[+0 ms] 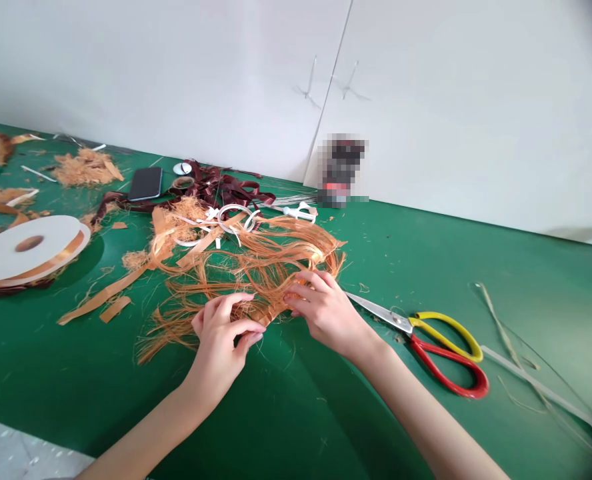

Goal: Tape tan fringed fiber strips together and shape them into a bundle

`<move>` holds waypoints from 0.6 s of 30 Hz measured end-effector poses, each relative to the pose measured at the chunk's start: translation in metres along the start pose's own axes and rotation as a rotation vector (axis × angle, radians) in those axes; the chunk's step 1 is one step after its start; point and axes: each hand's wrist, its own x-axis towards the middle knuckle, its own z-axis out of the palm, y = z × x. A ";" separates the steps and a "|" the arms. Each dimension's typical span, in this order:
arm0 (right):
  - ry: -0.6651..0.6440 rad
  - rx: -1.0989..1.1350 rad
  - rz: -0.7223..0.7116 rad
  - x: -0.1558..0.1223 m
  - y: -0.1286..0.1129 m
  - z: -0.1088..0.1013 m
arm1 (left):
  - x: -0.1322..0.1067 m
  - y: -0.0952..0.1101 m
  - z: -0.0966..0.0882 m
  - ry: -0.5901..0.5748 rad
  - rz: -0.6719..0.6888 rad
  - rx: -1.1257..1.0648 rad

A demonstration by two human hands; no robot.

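Observation:
Between my hands lies a frayed orange ribbon (269,313), its long loose threads spread over the green table. My left hand (221,333) pinches the ribbon's near edge between thumb and forefinger, the other fingers curled above the threads. My right hand (326,310) has its fingers bent down onto the ribbon just to the right; its thumb is mostly hidden. Beyond both hands, more orange threads (291,243) curve in a loose bundle. Scissors (391,318) with one yellow and one red handle lie right of my right hand, blades pointing toward it.
A white spool of orange ribbon (1,250) lies at the left. Farther back are a phone (146,183), tangled dark brown ribbon (226,185), small white-handled scissors (300,212) and fluffy orange scraps (86,167). A white panel (176,80) bounds the table's back. Pale strips (541,383) lie right.

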 end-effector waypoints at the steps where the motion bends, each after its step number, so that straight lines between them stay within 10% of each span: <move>1: -0.001 -0.012 -0.004 0.000 0.000 0.000 | 0.000 0.000 0.000 0.002 0.001 -0.002; 11: 0.024 0.173 0.136 0.009 -0.006 -0.011 | 0.006 0.000 -0.002 -0.088 -0.094 -0.019; 18: 0.021 -0.061 -0.027 0.002 -0.005 -0.008 | 0.007 -0.004 -0.001 -0.104 -0.119 -0.026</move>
